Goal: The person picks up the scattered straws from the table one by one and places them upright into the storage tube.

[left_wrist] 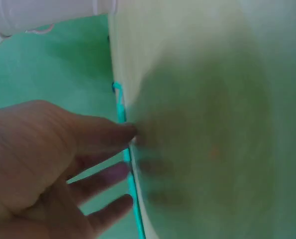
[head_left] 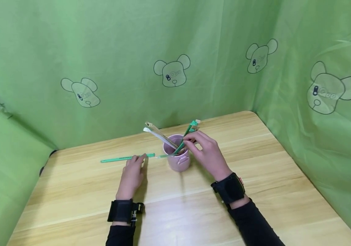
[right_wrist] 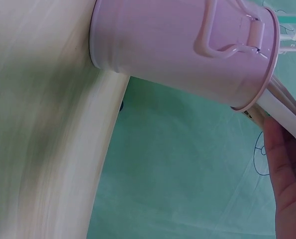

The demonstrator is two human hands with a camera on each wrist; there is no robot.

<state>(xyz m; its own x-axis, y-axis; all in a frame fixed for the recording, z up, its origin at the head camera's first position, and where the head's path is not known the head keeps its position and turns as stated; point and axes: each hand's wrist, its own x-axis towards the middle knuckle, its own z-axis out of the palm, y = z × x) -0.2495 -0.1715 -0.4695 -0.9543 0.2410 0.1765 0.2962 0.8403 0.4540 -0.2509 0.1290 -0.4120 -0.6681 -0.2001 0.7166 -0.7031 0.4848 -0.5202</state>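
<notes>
A pink bucket [head_left: 179, 164] holds several slim sticks that look like wrapped straws: a white one [head_left: 158, 135], a brown one [head_left: 153, 127] and green ones [head_left: 189, 129]. At the bucket's mouth, the thumb and forefinger of my right hand [head_left: 210, 154] pinch one of the upright green straws. In the right wrist view its fingers [right_wrist: 282, 159] lie against a white straw [right_wrist: 282, 110]. Left of the bucket, my left hand [head_left: 131, 176] rests with loosely spread fingers at a green straw [head_left: 114, 159] lying flat. The left wrist view shows its fingertips along this strip.
A thin pale green strip [head_left: 164, 156] with a whitish end sticks out left across the bucket's front. The wooden table [head_left: 175, 212] meets green curtains [head_left: 126, 44] printed with bear heads at the back and sides.
</notes>
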